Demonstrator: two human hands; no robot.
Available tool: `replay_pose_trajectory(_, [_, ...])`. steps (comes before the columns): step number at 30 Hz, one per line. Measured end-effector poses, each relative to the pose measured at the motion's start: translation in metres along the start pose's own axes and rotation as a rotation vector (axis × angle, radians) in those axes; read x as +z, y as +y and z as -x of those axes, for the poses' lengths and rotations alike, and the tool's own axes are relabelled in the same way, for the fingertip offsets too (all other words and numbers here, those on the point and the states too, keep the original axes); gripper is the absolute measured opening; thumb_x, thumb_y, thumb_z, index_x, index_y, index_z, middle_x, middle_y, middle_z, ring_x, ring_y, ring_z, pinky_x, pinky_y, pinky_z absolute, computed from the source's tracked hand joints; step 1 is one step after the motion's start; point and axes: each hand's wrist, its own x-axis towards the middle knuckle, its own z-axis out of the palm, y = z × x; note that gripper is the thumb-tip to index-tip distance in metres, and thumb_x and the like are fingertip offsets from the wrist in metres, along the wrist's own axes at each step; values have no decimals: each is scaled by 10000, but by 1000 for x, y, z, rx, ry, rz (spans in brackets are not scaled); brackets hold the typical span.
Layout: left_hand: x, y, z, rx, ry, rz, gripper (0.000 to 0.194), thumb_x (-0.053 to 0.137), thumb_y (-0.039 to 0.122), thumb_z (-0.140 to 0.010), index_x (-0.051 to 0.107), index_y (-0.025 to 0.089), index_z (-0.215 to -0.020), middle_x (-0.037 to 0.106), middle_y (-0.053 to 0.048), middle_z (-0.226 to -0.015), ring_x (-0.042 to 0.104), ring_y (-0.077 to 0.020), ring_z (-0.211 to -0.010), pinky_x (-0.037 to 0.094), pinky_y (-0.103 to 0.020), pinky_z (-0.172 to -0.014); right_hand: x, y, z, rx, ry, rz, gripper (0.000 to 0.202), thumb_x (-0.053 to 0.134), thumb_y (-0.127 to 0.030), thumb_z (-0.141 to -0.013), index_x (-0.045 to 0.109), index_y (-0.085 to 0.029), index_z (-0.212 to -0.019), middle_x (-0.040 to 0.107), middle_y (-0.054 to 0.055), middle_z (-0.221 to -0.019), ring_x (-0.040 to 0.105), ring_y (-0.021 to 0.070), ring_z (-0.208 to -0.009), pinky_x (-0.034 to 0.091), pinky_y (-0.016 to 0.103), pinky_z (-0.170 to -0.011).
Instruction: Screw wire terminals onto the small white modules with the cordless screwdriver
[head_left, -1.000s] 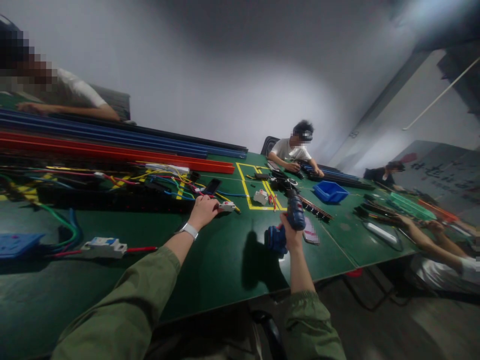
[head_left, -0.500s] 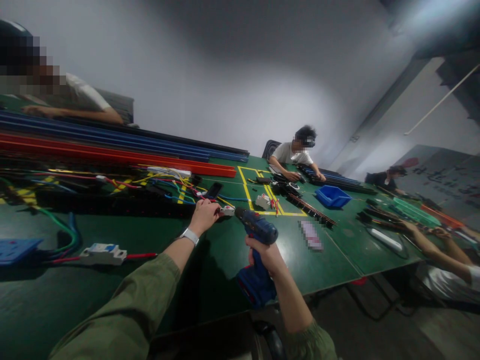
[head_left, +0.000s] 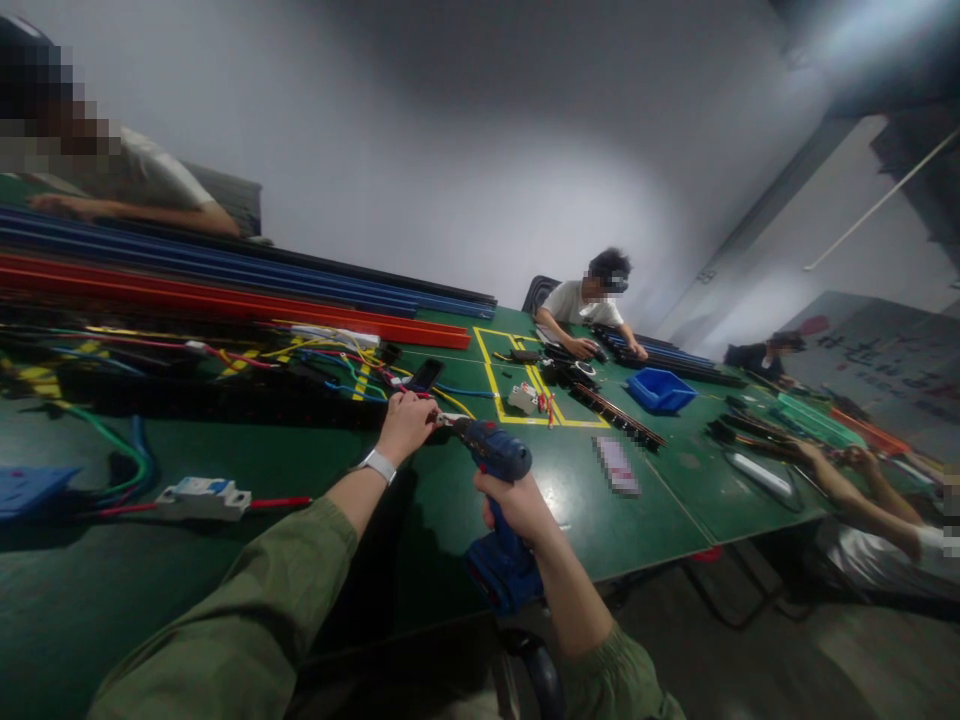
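My right hand (head_left: pixel 517 505) grips the handle of a blue cordless drill (head_left: pixel 495 450). The drill's nose points left, towards the fingertips of my left hand (head_left: pixel 407 428). Between those pinched fingers is a small white part (head_left: pixel 448 417), mostly hidden; it resembles the circuit breakers on the table. The drill tip meets this part or stops just short of it; I cannot tell which. Beyond my left hand lies a black phone-like object (head_left: pixel 424 375). A white circuit breaker (head_left: pixel 204 498) with red wires lies left of my sleeve.
Coloured wires (head_left: pixel 330 360) run along the left, before red (head_left: pixel 300 318) and blue rails (head_left: pixel 225 275). Another breaker (head_left: pixel 523 397) sits inside yellow tape lines. Rightward are a blue bin (head_left: pixel 660 390) and a pink-white phone-shaped item (head_left: pixel 616 465). Several co-workers sit around the green table (head_left: pixel 570 530).
The drill and my right hand have shifted slightly left, bringing the drill nose closer to my left fingers. The white part shows less now. My left hand still pinches it.
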Motion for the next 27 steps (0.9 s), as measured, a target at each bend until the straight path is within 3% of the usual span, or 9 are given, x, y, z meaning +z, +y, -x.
replay_pose_trajectory(10, [3,-2,0,2,4,4,202,608,417,-809,704,244,-850,656,-103,-866,530,-288,-969,306,-457,-944,6,-3,-3,-21,-14,57,133,601,-274,-717,547,-188,-801,450,-78,-349,485,136,-322,339,215,-371])
replay_pose_trajectory(17, [4,-3,-1,3,4,-10,200,608,417,-814,700,245,-857,650,-100,-871,528,-282,-965,304,-447,-947,8,-4,-3,-53,-7,28,149,602,-246,-697,535,-195,-819,512,-70,-462,514,137,-341,348,220,-349])
replay_pose_trajectory(27, [1,-1,1,31,12,-10,221,607,452,-810,687,250,-850,658,-82,-842,527,-281,-952,290,-439,-939,8,-5,-4,31,-4,65,91,576,-234,-696,532,-180,-754,450,-72,-379,507,138,-335,335,213,-361])
